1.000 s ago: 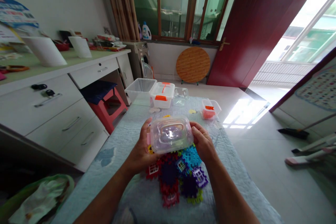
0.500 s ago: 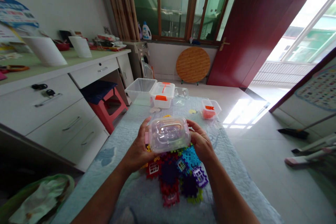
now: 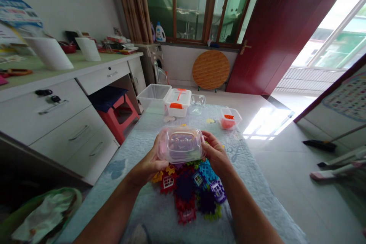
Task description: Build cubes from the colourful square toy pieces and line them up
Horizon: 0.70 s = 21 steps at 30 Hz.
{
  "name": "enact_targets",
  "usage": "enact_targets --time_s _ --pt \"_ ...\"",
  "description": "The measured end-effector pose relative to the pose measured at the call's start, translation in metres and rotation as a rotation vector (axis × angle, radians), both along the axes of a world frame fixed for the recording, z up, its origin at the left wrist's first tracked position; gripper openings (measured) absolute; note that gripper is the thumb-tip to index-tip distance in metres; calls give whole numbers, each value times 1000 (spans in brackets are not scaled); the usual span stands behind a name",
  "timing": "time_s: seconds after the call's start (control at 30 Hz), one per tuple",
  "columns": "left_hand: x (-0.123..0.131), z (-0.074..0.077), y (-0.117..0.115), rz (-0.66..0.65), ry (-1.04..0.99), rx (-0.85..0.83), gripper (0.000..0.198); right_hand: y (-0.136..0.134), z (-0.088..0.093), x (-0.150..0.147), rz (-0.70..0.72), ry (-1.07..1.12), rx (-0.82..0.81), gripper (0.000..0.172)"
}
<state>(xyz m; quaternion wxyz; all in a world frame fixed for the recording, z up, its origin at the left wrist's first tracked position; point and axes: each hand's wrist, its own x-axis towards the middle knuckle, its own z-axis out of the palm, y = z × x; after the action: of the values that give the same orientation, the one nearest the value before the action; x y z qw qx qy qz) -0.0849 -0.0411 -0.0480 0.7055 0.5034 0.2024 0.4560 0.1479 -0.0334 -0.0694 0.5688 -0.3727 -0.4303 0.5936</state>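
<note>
A clear plastic box (image 3: 180,145) with a pink latch and a handled lid is held above the table between both hands. My left hand (image 3: 148,166) grips its left end, fingers wrapped round the side. On the right end my right hand (image 3: 215,154) is closed in the same way. Below the box lies a heap of coloured interlocking toy tiles (image 3: 190,187), red, blue, purple, yellow and green, on the pale blue tablecloth (image 3: 128,167).
At the table's far end stand an open clear tub (image 3: 154,97), a white box with orange latches (image 3: 177,103), a clear lid (image 3: 198,101) and a small box of red pieces (image 3: 228,119). White drawers (image 3: 57,118) and a red stool (image 3: 114,108) are left; tiled floor lies right.
Both hands have carried the clear box a little away from me and to the left, uncovering more yellow and red tiles beneath it.
</note>
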Motion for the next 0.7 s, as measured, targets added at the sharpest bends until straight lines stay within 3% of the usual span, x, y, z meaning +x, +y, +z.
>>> enact_targets --time_s 0.13,0.3,0.47,0.7 --pt "8 1 -1 -20 -108 -55 90 0 1 -3 -76 -61 -13 35" --pt "25 -1 2 165 -145 -177 54 -1 4 -3 -147 -91 -56 33" --pt "34 0 3 368 -109 -214 46 -2 7 -5 -164 -65 -86 33" --pt "35 4 2 443 -38 -172 38 -4 10 -7 -167 -78 -94 37"
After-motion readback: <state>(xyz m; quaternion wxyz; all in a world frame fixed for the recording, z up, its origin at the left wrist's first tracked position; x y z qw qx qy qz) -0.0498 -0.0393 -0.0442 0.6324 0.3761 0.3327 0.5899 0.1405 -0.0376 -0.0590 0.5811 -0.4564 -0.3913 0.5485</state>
